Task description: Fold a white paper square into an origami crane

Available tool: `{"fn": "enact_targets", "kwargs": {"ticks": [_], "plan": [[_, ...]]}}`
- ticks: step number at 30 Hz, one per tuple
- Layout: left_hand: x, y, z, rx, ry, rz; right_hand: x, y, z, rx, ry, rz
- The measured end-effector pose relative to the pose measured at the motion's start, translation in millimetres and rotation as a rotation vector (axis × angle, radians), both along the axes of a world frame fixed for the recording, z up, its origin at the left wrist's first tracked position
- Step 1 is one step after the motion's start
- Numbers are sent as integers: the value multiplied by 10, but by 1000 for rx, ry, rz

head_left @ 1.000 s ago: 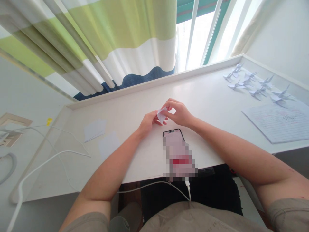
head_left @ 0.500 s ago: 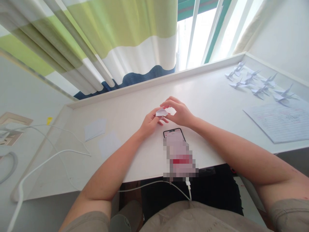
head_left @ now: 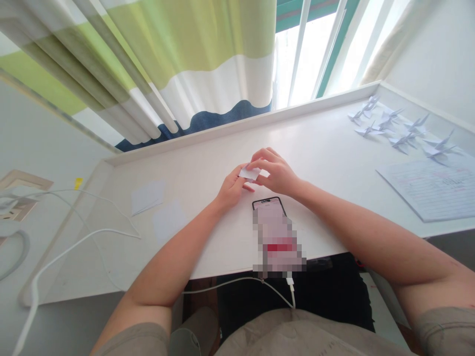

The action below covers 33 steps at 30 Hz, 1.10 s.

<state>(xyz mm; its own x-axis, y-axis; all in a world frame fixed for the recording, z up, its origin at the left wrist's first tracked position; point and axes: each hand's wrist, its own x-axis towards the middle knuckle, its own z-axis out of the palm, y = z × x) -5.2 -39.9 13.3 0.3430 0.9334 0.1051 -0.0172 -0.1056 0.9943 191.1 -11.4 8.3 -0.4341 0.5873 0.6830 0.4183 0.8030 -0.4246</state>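
White folded paper point(head_left: 249, 174): head view, centre of the frame, held between both hands over the table; small, with a pale flat face turned upward; finer creases too small to tell.
Left hand point(head_left: 230, 189): left of centre, gripping the left end of the folded paper; one finger extends beneath it toward the right.
Right hand point(head_left: 276, 170): right of centre, fingers curved over the paper's upper and right edges, grasping it between thumb and fingers; exact fingertip contact partly hidden.
Phone point(head_left: 276, 232): below centre, near both hands and apart from them; screen mostly pixelated, with a red band.
Charging plug point(head_left: 289, 281): lower centre, at the phone's near end, its white lead running downward.
Paper birds point(head_left: 414, 127): upper right, a group of white folded figures with pointed wings.
Lined sheets point(head_left: 441, 193): right edge, lying flat just below the birds.
Loose paper point(head_left: 148, 196): left of centre, white pieces lying flat; a further blank piece point(head_left: 170, 219) sits just beside, near the left forearm.
White cable point(head_left: 85, 237): left side, looping over the table's end toward the lower left.
Table point(head_left: 315, 138): white, raised rim along its far side.
Curtain point(head_left: 193, 39): upper left and centre, green, white and dark blue bands.
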Motion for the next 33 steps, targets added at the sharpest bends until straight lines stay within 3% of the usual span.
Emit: {"fn": "enact_targets", "kwargs": {"ticks": [7,14,25,33], "plan": [[-10,44,-40,24,21,-34,3,19,-25,34,15,0],[-27,65,-39,21,39,-73,-12,36,-53,199,-53,-79],[-38,50,4,1,60,-99,-37,8,-8,170,-120,-149],[-71,61,-27,-1,-7,-162,2,15,-9,330,-141,-135]]}}
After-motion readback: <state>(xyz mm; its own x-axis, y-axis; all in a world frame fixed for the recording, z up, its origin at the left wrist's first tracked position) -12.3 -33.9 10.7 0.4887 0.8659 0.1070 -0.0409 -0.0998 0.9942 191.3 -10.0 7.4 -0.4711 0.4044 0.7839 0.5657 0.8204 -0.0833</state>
